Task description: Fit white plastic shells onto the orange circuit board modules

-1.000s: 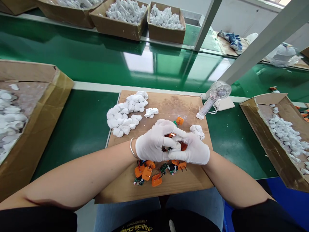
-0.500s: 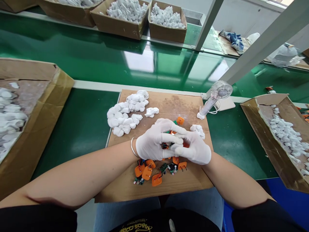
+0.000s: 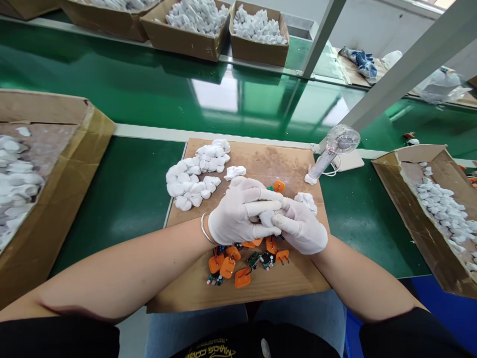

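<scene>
My gloved left hand and gloved right hand meet above a cardboard sheet. Between their fingers they grip a small white plastic housing, mostly covered by the gloves. Below the hands lie several orange plug plates with metal pins, wired to small green circuit boards. One more orange plate shows just beyond the fingers. A cluster of white plastic housings lies left of my left hand, with a small group beside it. More white housings sit behind my right hand.
A clear handheld fan stands at the sheet's right corner beside a white power bank. Cardboard boxes of white parts stand left, right and along the back. A slanted metal post rises at right.
The white housing has turned into view between my fingers, and the orange piece seen between the hands is now hidden. Both hands stay in nearly the same place.
</scene>
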Action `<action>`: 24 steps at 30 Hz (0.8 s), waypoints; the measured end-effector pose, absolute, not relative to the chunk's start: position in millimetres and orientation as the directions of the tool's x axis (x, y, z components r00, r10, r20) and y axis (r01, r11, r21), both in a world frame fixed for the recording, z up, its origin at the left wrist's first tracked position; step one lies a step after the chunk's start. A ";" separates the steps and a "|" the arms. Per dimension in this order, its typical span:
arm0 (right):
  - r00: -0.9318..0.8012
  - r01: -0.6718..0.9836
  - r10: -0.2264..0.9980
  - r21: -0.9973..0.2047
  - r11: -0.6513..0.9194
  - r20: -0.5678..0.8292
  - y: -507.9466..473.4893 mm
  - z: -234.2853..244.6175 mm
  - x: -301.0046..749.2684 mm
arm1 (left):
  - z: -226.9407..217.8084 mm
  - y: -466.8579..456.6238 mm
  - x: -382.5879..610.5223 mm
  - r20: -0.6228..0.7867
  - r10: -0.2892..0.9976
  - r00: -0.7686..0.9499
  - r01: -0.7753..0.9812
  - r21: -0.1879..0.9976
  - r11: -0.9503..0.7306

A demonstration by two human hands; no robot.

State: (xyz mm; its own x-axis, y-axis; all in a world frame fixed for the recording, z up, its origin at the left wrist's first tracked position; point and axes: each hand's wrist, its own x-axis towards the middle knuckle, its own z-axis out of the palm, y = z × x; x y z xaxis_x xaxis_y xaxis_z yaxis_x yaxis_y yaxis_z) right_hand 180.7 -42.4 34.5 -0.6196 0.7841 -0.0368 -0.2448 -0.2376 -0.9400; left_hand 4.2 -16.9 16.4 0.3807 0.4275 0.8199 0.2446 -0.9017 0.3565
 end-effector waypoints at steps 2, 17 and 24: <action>-0.635 -0.270 0.773 -0.937 -0.221 0.000 -41.5 34.1 181.3 | 17.8 -16.4 5.4 0.829 0.405 0.386 0.248 0.329 -0.911; -0.561 -0.274 0.822 -0.915 -0.297 -0.099 -44.5 27.9 189.2 | 13.0 -16.4 -0.7 0.850 0.398 0.344 0.203 0.347 -0.916; -0.501 -0.217 0.861 -0.951 -0.220 -0.085 -45.8 32.8 187.3 | 18.7 -19.9 6.3 0.829 0.438 0.347 0.103 0.430 -0.897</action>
